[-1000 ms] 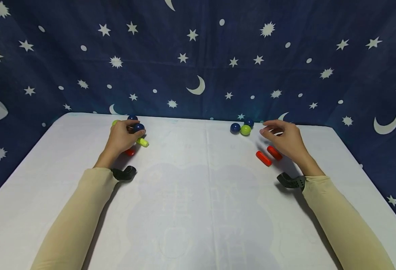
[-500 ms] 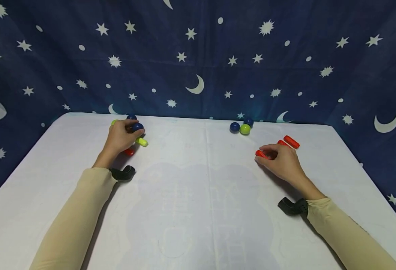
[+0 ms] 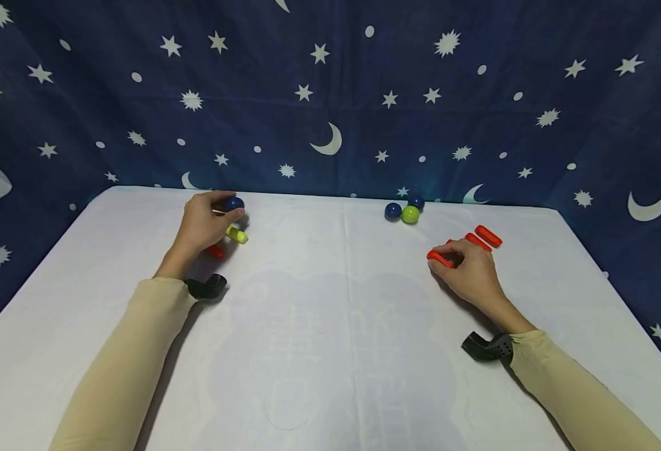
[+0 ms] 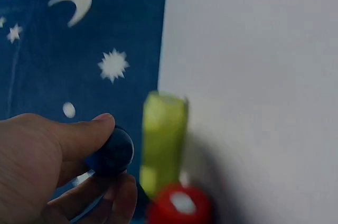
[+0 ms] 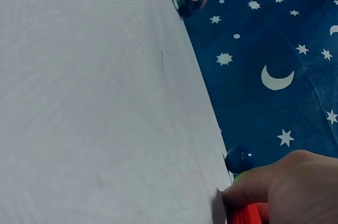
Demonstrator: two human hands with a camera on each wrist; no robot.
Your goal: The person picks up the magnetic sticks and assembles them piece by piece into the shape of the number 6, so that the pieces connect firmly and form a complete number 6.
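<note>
My left hand (image 3: pixel 202 222) pinches a dark blue ball (image 4: pixel 117 152) between thumb and fingers near the table's far edge. Just below that hand in the head view lie a yellow-green rod-shaped piece (image 3: pixel 236 235) and a red piece (image 3: pixel 216 251). The left wrist view shows the green piece and the red one (image 4: pixel 179 205) blurred beside the fingers. On the right, my right hand (image 3: pixel 468 272) grips a red rod-shaped piece (image 3: pixel 439 259) between thumb and fingers, low over the table. Its thumb covers part of the red piece (image 5: pixel 245 215) in the right wrist view.
Behind the right hand two more red pieces (image 3: pixel 488 236) lie in a slanted row, with another partly hidden by the fingers. At the far edge a green ball (image 3: pixel 410 215) sits between two blue balls (image 3: pixel 393 212). A starry blue cloth (image 3: pixel 285 113) hangs behind the white table (image 3: pixel 291 300).
My right hand has come down and nearer from beside the far balls and now grips a red piece. My left hand has moved slightly up and away with the blue ball.
</note>
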